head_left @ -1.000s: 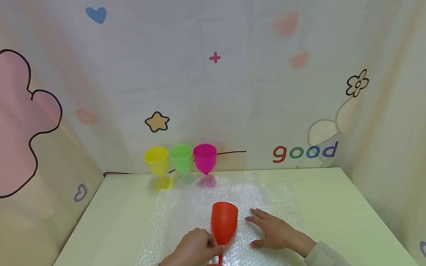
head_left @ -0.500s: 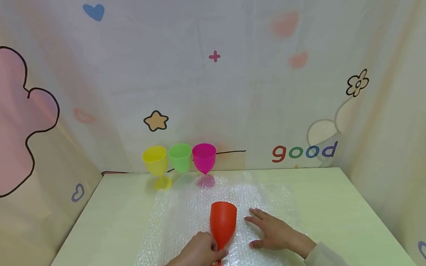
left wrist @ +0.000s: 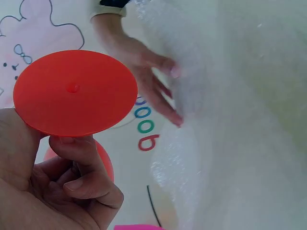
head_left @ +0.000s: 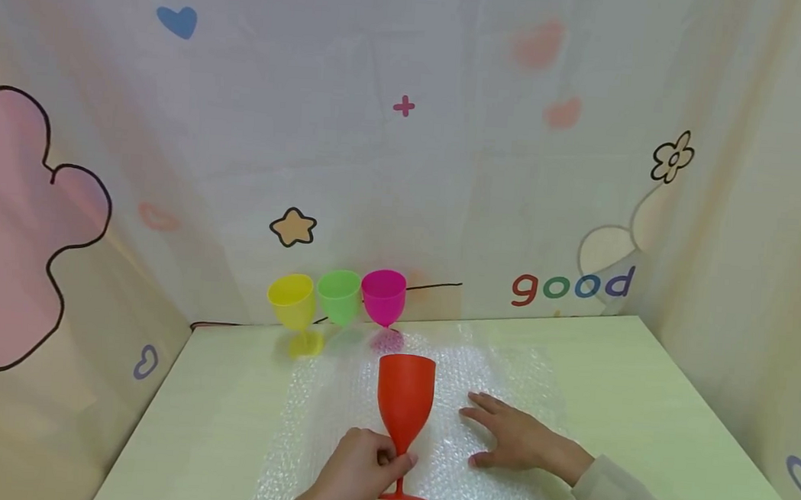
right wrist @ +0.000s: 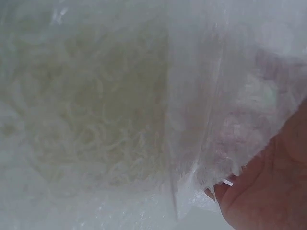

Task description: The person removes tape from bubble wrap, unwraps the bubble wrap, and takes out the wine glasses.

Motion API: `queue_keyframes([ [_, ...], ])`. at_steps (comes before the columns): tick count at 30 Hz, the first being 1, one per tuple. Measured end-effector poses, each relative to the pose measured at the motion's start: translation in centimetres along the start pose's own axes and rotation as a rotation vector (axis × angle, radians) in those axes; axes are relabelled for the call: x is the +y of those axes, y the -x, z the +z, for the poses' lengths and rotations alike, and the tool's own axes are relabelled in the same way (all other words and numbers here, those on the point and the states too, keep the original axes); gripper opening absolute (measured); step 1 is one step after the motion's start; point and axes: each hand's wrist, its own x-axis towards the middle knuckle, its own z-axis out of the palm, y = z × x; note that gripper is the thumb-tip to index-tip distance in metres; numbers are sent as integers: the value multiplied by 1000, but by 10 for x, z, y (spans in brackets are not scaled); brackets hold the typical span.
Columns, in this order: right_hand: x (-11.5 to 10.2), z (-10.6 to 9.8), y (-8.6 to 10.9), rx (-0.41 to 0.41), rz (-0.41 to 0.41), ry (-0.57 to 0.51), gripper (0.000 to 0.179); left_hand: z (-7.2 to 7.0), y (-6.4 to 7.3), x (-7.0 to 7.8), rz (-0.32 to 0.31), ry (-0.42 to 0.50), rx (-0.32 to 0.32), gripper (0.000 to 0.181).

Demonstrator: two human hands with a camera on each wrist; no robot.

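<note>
My left hand [head_left: 353, 469] pinches the stem of a red plastic goblet [head_left: 405, 396], held upright over the bubble wrap. From below, the left wrist view shows the round underside of its foot [left wrist: 75, 96], with the curled fingers [left wrist: 91, 184] beneath it in that picture. To the right, my right hand [head_left: 520, 438] lies on the bubble wrap [head_left: 455, 486] with its fingers spread, holding no goblet. Close up in the right wrist view, the clear wrap [right wrist: 100, 129] fills most of the picture and part of the right hand [right wrist: 273, 191] shows at the lower right edge.
At the back of the pale table [head_left: 204, 414] stand a yellow goblet [head_left: 292, 302], a green goblet [head_left: 339, 297] and a magenta goblet [head_left: 384, 299] in a row. Behind them hangs a printed curtain [head_left: 445, 191], which also runs along both sides.
The left hand has lifted the red goblet up and slightly left, and the goblet now stands straighter, its foot seen edge-on. My right hand has stayed in place.
</note>
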Motion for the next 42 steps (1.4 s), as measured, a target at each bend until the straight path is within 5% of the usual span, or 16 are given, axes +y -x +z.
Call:
queue_keyframes([
  [6,2,-1,0,0,-23,17,76,-25,3,5,12,34,32,31],
  [13,4,-3,4,15,-71,6,77,-46,5,0,73,-24,160,27],
  [27,4,-3,4,6,-68,-7,78,-73,9,-11,32,15,236,27],
  [42,4,-1,1,-4,-56,1,79,-105,4,-38,33,-41,450,25],
])
